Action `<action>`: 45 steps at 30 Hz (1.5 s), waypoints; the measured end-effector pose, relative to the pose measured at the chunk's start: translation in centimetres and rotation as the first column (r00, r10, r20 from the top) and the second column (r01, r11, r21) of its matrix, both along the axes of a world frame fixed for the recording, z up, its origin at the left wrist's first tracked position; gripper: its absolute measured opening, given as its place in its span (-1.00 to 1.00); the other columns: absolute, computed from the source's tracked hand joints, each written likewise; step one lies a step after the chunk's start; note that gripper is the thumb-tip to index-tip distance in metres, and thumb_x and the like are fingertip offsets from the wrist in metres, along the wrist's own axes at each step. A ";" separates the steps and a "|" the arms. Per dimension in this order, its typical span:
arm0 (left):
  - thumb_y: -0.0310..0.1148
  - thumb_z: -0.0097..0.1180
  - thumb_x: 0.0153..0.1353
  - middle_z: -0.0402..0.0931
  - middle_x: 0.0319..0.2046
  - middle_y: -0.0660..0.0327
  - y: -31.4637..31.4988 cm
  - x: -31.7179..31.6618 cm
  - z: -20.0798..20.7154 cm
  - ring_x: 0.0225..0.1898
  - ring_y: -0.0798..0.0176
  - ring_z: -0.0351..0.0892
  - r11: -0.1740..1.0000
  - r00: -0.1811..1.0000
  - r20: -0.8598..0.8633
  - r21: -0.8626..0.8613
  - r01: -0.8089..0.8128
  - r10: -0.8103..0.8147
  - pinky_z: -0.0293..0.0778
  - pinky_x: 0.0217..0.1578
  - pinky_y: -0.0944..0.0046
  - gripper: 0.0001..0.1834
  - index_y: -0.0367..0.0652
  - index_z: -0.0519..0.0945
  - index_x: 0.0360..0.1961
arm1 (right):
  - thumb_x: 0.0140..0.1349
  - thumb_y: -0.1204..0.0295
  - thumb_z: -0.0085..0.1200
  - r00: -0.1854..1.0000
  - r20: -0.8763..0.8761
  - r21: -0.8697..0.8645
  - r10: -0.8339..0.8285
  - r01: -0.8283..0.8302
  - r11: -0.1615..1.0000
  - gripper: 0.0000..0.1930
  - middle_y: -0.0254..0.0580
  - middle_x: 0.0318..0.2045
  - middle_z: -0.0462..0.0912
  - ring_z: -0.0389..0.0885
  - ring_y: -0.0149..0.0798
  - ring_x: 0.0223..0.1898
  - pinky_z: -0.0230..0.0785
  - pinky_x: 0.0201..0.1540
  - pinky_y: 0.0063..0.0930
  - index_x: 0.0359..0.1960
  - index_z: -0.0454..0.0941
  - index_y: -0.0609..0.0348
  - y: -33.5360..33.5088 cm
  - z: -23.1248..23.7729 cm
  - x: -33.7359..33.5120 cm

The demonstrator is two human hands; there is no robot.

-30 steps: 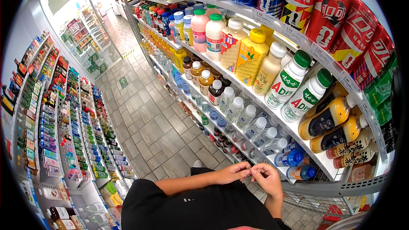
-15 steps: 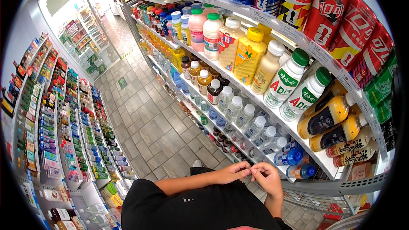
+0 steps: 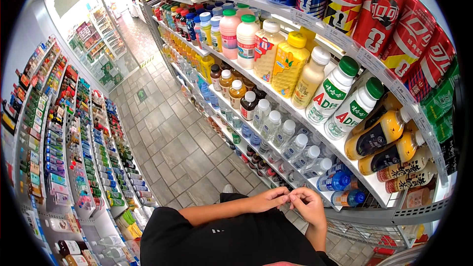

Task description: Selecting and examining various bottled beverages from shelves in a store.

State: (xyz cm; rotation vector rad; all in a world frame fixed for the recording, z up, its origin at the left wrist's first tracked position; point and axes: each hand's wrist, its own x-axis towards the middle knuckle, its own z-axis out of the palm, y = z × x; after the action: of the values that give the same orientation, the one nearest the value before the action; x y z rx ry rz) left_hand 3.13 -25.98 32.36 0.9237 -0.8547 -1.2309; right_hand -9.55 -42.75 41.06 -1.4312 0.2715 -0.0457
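The clear white-capped bottles [image 3: 301, 152] sit on the shelving unit [image 3: 411, 215], beyond my left hand [image 3: 270, 200] and right hand [image 3: 309, 207]. My fingertips meet; whether they pinch anything, I can't tell. Blue-capped bottles [image 3: 347, 198] sit to the right.

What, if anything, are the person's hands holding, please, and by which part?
Nothing visible is held: the left hand and right hand are together, though anything tiny between them cannot be made out.
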 end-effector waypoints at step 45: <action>-0.38 0.07 0.54 0.54 -0.30 0.28 6.3 6.8 -1.1 -0.28 0.41 0.48 0.973 0.975 -0.068 0.105 -0.205 0.213 0.45 -0.17 0.38 -0.86 -0.23 0.56 -0.14 | 0.36 -0.09 0.11 0.759 -0.229 -0.957 -0.609 -0.063 0.282 -0.13 0.19 -0.41 0.73 0.75 0.21 -0.32 0.57 -0.24 0.02 0.51 0.13 0.22 -0.9 4.1 4.6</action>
State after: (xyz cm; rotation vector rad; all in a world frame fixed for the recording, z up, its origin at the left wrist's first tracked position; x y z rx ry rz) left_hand 9.88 -19.69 31.22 1.0100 -0.6214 -1.1252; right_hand -4.94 -43.62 45.19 -2.5854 1.2119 -0.0879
